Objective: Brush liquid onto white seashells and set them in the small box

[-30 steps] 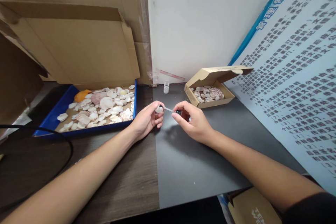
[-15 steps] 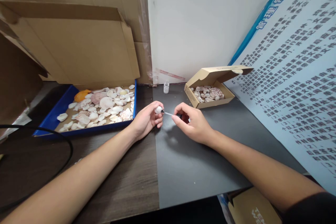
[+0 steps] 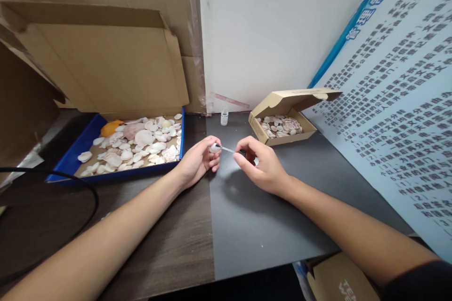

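Between the thumb and fingers of my left hand (image 3: 201, 162) is a small white shell (image 3: 213, 148), held just above the table. My right hand (image 3: 259, 162) is closed around the black cap of a small brush (image 3: 228, 149). The brush's thin pale stem points left, and its tip touches or overlaps the shell, where a dark patch shows. Behind both hands a small clear glass bottle (image 3: 224, 117) with a white label stands upright. Part of the brush cap is hidden by my right fingers.
A blue-edged tray box (image 3: 67, 162) full of shells lies at left, its cardboard lid raised. A smaller cardboard box (image 3: 291, 139) at back right also holds shells. A black cable (image 3: 95, 202) loops at far left. A printed poster (image 3: 399, 103) leans at right.
The brush tip has moved from the shell's right edge onto its face, and the shell now shows a dark patch. Both hands stay nearly in place.
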Motion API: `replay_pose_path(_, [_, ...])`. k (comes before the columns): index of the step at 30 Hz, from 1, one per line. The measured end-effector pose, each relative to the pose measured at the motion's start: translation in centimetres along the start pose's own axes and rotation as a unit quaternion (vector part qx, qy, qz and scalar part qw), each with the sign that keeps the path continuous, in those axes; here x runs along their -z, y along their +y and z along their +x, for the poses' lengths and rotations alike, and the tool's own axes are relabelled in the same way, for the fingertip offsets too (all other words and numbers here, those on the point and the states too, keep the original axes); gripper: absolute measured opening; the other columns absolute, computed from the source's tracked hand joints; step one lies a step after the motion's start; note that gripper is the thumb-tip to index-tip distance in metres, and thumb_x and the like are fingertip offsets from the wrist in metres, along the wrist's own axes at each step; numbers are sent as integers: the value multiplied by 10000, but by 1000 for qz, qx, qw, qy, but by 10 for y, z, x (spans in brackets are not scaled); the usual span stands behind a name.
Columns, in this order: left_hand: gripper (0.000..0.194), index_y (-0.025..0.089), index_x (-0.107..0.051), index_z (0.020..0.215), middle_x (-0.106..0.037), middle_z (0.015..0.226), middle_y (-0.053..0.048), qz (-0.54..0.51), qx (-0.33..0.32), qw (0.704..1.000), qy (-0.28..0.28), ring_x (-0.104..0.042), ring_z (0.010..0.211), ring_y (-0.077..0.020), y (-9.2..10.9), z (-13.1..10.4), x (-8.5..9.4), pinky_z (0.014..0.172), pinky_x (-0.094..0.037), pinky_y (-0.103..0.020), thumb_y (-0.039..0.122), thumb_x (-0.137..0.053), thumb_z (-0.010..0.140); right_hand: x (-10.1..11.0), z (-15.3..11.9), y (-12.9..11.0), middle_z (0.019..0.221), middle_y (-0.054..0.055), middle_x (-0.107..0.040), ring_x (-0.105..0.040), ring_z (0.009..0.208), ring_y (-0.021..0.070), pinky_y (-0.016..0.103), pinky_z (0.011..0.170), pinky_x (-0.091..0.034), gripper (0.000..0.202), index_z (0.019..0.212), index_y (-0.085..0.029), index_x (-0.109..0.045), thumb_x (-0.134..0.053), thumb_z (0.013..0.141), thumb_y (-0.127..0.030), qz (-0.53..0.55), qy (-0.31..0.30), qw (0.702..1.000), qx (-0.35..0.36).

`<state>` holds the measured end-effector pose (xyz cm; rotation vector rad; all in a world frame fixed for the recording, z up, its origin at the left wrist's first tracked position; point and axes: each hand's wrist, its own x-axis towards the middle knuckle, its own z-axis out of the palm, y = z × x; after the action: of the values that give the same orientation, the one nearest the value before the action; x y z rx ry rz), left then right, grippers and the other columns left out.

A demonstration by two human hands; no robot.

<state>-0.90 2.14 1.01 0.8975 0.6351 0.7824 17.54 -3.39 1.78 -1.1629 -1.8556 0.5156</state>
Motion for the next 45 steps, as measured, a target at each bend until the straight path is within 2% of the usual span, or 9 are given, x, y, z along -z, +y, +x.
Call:
replay_pose_path(3, [145, 173, -523, 817, -457, 625, 29, -1, 3, 1000, 3, -398, 453, -73, 0, 0, -1, 446, -405, -199, 274, -483, 913, -1, 0, 2, 766, -20, -542, -478, 583, 91, 234, 577, -409, 86, 927, -199, -558, -575, 920, -283, -16, -12, 1000, 0])
replay_pose_path(6, [135, 169, -530, 812, -454, 624, 29, 0, 4, 1000, 10, -396, 453, -72, 1, 0, -1, 444, -405, -200, 266, -497, 900, 0, 0, 2, 737, -28, -537, -478, 568, 91, 237, 563, -400, 75, 891, -200, -547, -591, 895, -260, -11, -34, 999, -21])
replay_pose_path(18, [164, 165, -538, 805, -440, 596, 34, 6, 5, 1000, 3, -390, 447, -74, 0, 1, 1, 445, -403, -201, 286, -494, 906, -1, -1, 2, 724, -31, -545, -479, 559, 90, 239, 560, -404, 64, 876, -199, -562, -604, 880, -247, -3, -41, 999, -26])
replay_pose_path(25, [144, 180, -510, 830, -457, 614, 33, -3, 6, 1000, 3, -399, 448, -77, 1, 0, -1, 448, -394, -199, 280, -467, 923, -1, 0, 2, 808, -3, -563, -485, 591, 95, 234, 570, -422, 88, 954, -200, -569, -569, 937, -287, -5, 12, 1000, 20])
replay_pose_path(36, [126, 180, -503, 802, -470, 623, 28, -6, 2, 1000, 12, -407, 456, -78, 0, 1, 0, 441, -403, -201, 252, -490, 904, -1, 0, 1, 788, -14, -568, -482, 589, 92, 236, 574, -412, 72, 923, -200, -566, -587, 924, -270, -12, -32, 999, 1])
replay_pose_path(45, [145, 176, -502, 771, -481, 616, 23, -10, 5, 1000, 5, -410, 447, -80, 1, 0, -1, 447, -403, -205, 249, -494, 896, -2, 0, 2, 808, -5, -546, -482, 585, 95, 240, 574, -423, 81, 959, -206, -570, -579, 927, -280, -21, 8, 1000, 18])
